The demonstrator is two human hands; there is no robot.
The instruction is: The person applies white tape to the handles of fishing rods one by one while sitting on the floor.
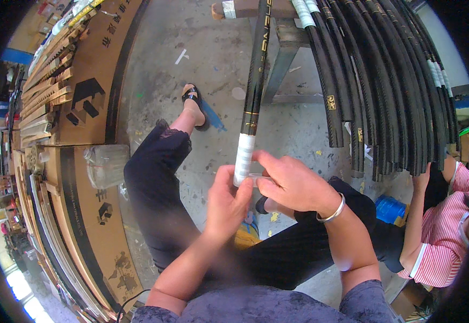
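Observation:
A glossy black pole (254, 89) with gold markings slants down toward me, its near end wrapped in white tape (243, 156). My left hand (225, 202) is closed round the bottom of that wrapped end, thumb along its side. From the right, my right hand (296, 183) is closed too, with thumb and forefinger pinching a short, pale translucent strip (255, 175) next to the wrap. This strip appears to run to the pole's end, though my fingers partly cover where it meets.
Several black poles (374, 91) lie side by side on a metal stand (285, 51) at the right. Beyond my right arm sits a co-worker in a striped shirt (439, 242). Cardboard boxes (94, 86) bearing wooden strips (46, 102) and a clear plastic container (107, 166) line the left.

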